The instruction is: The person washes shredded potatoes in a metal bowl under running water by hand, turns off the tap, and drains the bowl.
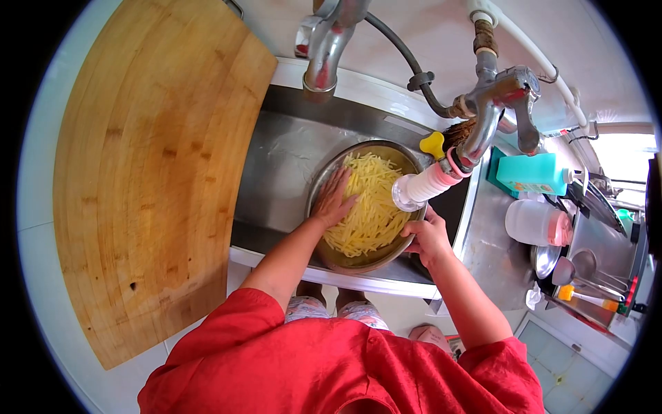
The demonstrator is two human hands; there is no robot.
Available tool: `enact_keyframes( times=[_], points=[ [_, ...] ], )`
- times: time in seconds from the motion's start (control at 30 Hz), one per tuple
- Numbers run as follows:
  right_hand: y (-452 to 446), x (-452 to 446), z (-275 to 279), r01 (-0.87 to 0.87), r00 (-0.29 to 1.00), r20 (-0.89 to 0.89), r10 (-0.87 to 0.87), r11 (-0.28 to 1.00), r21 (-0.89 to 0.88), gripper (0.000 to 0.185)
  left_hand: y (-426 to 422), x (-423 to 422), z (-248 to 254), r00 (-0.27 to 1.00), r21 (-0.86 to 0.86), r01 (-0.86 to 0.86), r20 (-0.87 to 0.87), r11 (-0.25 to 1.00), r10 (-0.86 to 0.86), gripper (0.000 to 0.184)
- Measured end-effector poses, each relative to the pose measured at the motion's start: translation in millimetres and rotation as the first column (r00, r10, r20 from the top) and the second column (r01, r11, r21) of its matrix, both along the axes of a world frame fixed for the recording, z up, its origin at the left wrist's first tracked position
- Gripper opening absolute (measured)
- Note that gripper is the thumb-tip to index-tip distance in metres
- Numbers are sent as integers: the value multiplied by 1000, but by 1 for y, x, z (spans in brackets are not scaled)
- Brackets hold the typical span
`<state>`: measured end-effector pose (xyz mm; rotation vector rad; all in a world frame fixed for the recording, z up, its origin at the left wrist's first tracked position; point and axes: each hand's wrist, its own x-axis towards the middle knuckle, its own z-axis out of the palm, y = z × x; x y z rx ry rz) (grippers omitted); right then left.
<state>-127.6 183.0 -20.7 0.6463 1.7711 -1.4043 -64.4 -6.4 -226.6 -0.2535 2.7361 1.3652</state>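
Note:
A round metal bowl [321, 250] sits in the sink, filled with pale yellow strips that look like cut potato [372, 200]. My left hand [334, 200] lies at the bowl's left side, fingers stretched out and touching the strips. On the right, my right hand [429, 238] grips the bowl's rim, with the thumb over the edge and the other fingers partly hidden. A pink and white faucet nozzle [420, 188] hangs over the bowl's right side, and I cannot make out any water coming from it.
The stainless sink [276, 165] surrounds the bowl. A large wooden board [158, 165] lies to the left. Two metal taps [321, 69] reach in from above. A turquoise bottle [531, 172], a clear container [527, 222] and several utensils stand on the right.

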Motion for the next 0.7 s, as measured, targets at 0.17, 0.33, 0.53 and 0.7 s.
enact_keyframes(
  times=[0.17, 0.33, 0.53, 0.7],
  points=[
    [-3, 0, 1, 2, 1000, -2, -2, 1000, 9, 55, -1, 0, -5, 1000, 35, 7, 25, 999, -8, 73],
    [-2, -1, -1, -3, 1000, 0, 3, 1000, -5, 54, 0, -1, -1, 999, 37, 1, 43, 999, -2, 73],
    [-3, -1, -1, -5, 1000, 4, 5, 1000, -1, 53, -2, -1, 1, 999, 39, -4, 40, 999, 2, 73],
    [-7, -1, 0, -10, 1000, 3, 10, 1000, 23, 49, -3, -1, -1, 1000, 42, -15, 22, 999, 14, 73]
  ],
)
